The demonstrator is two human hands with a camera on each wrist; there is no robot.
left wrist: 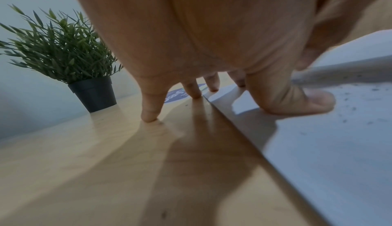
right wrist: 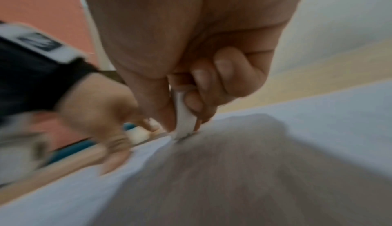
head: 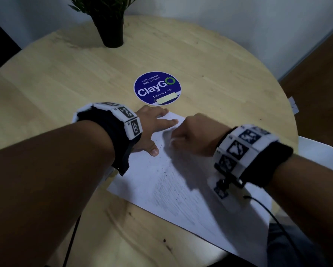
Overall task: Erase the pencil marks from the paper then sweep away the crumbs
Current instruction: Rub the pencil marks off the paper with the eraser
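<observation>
A white sheet of paper [head: 161, 182] lies on the round wooden table [head: 65, 83], with grey pencil shading across its middle and dark eraser crumbs [head: 164, 168] scattered over it. My left hand [head: 152, 128] lies spread and flat on the paper's far left corner, thumb [left wrist: 314, 102] on the sheet, little finger [left wrist: 149, 112] on the wood. My right hand [head: 190, 135] pinches a white eraser [right wrist: 184, 120] between thumb and fingers, its tip touching the paper [right wrist: 318, 112] near the far edge. In the right wrist view the picture is blurred by motion.
A small green plant in a black pot [head: 111, 33] stands at the table's far side. A round blue "ClayGo" sticker [head: 157, 88] lies flat just beyond the paper. A white chair [head: 319, 155] sits at the right. A wall runs behind the table.
</observation>
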